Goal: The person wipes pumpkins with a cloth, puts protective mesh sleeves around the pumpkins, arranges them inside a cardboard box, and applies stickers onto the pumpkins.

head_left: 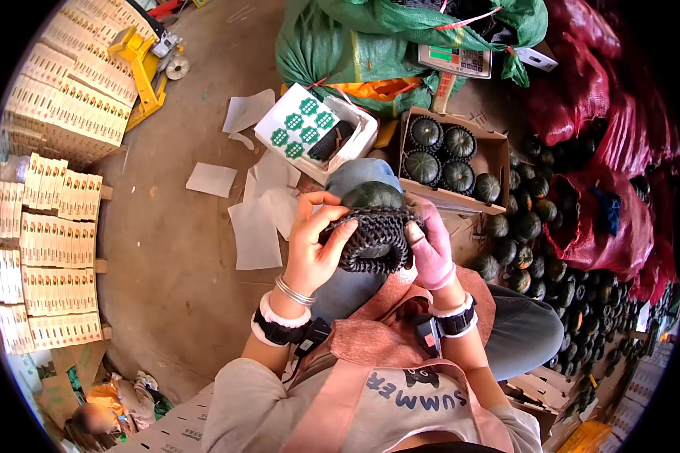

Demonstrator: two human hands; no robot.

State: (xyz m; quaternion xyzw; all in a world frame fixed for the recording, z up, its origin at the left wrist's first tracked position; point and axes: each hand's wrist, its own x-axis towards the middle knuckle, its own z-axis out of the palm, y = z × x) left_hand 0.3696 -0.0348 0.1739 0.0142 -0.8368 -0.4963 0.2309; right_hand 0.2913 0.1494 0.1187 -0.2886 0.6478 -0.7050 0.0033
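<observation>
A dark green squash [372, 196] sits partly inside a black foam net [374, 234] above my lap. My left hand [314, 240], bare with bracelets at the wrist, pinches the net's left edge. On the other side my right hand [429, 240], in a pink glove, grips the net's right edge. The squash's top shows out of the net toward the far side. Beyond my right hand, an open cardboard box [496, 162] holds several netted squashes [423, 167].
A white box with green print [298, 124] lies behind my hands. Loose squashes [527, 225] and red mesh sacks [601, 226] fill the right. Green sacks [355, 45] and a scale [455, 62] stand at the back. Paper sheets [255, 234] lie on the floor; stacked boxes [59, 241] line the left.
</observation>
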